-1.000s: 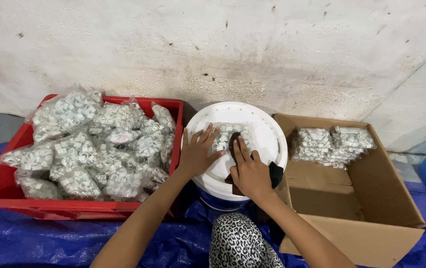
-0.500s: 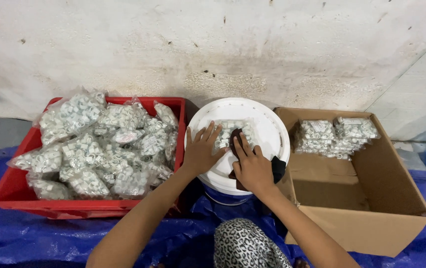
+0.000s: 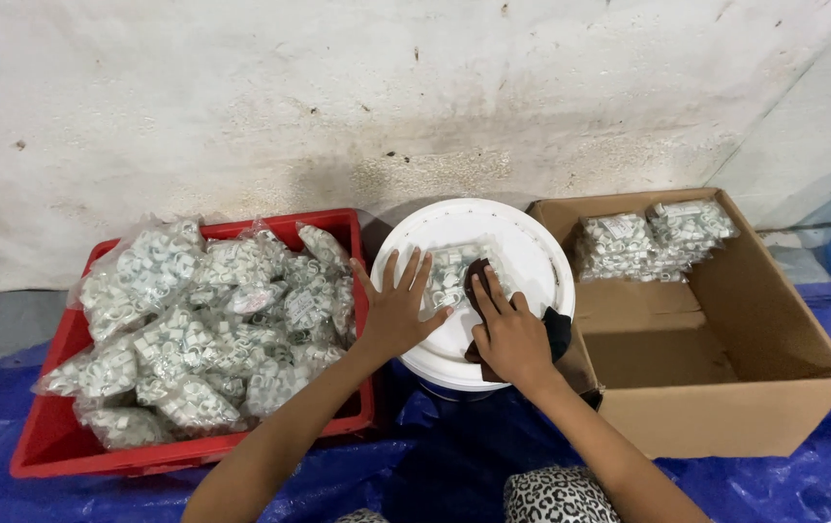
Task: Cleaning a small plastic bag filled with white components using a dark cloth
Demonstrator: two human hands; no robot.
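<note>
left hand (image 3: 398,312) flat, holding nothing; right hand (image 3: 509,334) pressing dark cloth (image 3: 555,332); round white lid (image 3: 522,242)

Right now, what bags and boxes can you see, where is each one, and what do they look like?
Clear bags of small white rings: heaped in the red crate, left.
One clear bag: flat on the round white bucket lid, centre, under the left hand; the right hand presses a dark cloth.
Packed bags with pale labels: at the back of the brown cardboard box, right.
</note>
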